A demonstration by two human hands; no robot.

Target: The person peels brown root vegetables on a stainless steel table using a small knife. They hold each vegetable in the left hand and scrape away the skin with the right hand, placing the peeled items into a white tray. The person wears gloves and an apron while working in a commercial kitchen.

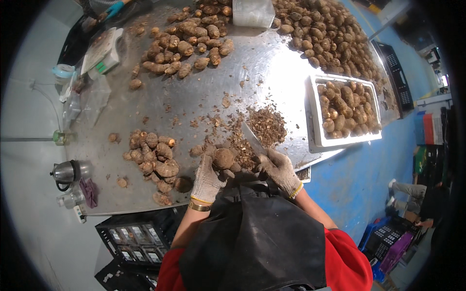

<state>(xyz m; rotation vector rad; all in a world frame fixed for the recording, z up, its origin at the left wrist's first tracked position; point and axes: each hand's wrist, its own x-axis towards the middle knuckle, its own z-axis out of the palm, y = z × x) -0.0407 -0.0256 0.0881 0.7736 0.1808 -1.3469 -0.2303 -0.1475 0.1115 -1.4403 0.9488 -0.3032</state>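
My left hand (206, 179), in a pale knit glove, grips a round brown taro (224, 158) near the table's front edge. In my right hand (280, 170), gloved the same way, is a knife (252, 138); its blade points up and to the left, just right of the taro and apart from it. Brown peelings (267, 125) lie heaped beyond and beside the blade. A few more taros sit around the left hand, partly hidden by it. To its left is a small pile of taros (158, 155). My fingers cover the knife's handle.
A white foam box (316, 111) of taros stands at the right edge. Larger taro heaps (330, 36) lie beyond, with a clear plastic tub (253, 13) between them. At left are a scale (103, 51), a kettle (63, 173) and a purple cloth (89, 192). Black crates (131, 242) stand below.
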